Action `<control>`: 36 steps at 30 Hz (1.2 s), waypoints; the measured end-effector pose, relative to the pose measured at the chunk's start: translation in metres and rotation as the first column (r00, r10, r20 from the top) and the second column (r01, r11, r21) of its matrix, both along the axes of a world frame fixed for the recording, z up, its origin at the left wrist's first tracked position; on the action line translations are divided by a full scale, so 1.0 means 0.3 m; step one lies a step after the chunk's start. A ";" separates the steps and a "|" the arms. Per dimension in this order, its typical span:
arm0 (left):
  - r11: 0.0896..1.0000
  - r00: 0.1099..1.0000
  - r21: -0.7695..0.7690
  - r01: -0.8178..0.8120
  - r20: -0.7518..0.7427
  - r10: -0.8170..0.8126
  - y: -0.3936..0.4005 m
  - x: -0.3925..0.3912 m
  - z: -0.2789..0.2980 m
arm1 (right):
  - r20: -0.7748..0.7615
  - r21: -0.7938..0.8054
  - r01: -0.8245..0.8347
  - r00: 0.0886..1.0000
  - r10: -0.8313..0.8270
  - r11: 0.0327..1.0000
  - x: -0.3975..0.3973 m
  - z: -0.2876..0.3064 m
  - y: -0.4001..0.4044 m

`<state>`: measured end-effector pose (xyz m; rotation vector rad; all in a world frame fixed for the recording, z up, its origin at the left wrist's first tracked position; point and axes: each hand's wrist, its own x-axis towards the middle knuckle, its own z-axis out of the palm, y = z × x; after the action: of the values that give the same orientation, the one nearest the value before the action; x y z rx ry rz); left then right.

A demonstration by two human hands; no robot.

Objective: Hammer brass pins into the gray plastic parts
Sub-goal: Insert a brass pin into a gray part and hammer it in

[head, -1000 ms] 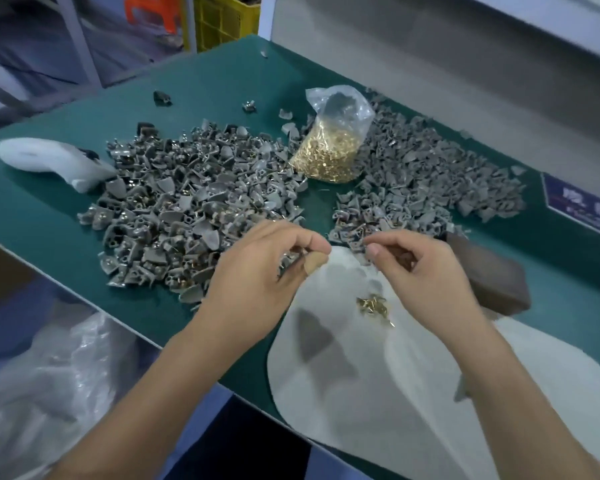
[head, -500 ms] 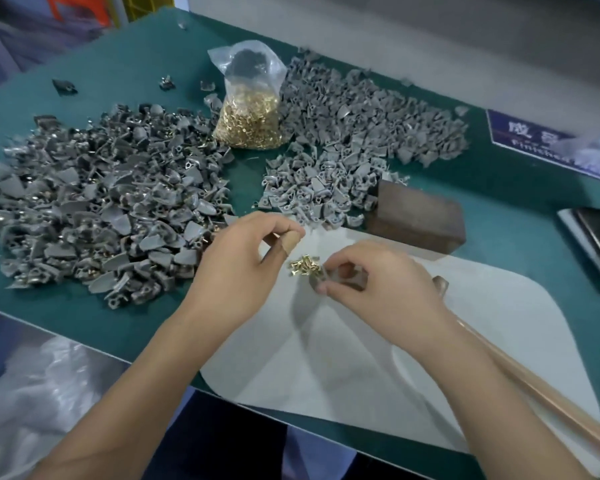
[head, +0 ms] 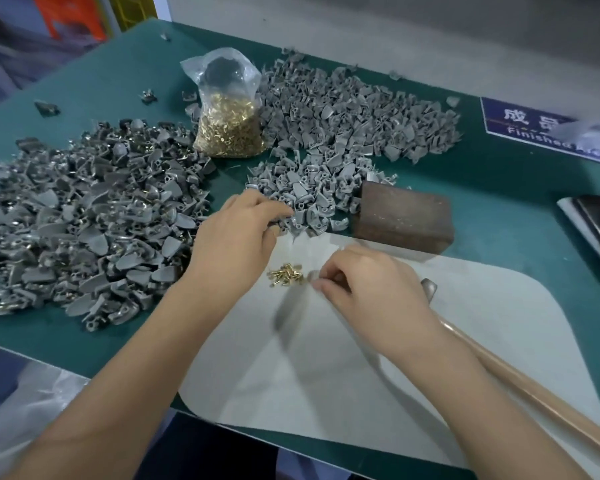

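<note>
Reaching left hand (head: pixel 238 237) among gray parts (head: pixel 305 199)

**Pins and gray bits all over the bench**

Left hand (head: pixel 238 237) is reaching into the near pile of gray parts (head: pixel 305 192). Right hand (head: pixel 368 289) is curled, pinching something blurred beside the loose brass pins (head: pixel 286 274) on the white mat (head: pixel 326 393). Bag of pins (head: pixel 227 129) stands behind.

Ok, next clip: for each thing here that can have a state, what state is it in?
Clear plastic bag of brass pins: upright, top open.
Loose brass pins: small cluster on the white mat.
Wooden-handled hammer: lying on the mat, unheld.
Brown block: flat on the table.
Left hand: fingers at the near pile of gray plastic parts.
Right hand: fingers curled, contents blurred.
</note>
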<state>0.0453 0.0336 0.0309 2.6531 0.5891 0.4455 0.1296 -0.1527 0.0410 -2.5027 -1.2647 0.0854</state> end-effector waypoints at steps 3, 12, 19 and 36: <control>0.999 0.999 0.048 -0.001 -0.043 0.003 0.011 0.017 0.015 | 0.002 -0.017 -0.033 0.999 0.033 0.999 0.006 0.007 0.002; 0.930 0.973 -0.307 0.201 0.170 -0.154 -0.049 0.101 0.093 | -0.372 0.411 0.252 0.924 -0.091 0.876 0.198 0.074 -0.104; 0.823 0.895 -0.359 0.439 0.256 -0.366 -0.191 0.339 0.105 | -0.473 0.593 0.404 0.875 -0.105 0.697 0.322 0.049 -0.187; 0.916 0.894 -0.178 0.359 0.346 -0.283 -0.243 0.382 -0.011 | -0.222 0.553 0.297 0.953 -0.206 0.779 0.368 0.013 -0.214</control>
<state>0.1598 -0.0394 0.0276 2.3209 0.0879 0.6352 0.2401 -0.2168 0.0448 -2.0482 -0.7300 -0.1569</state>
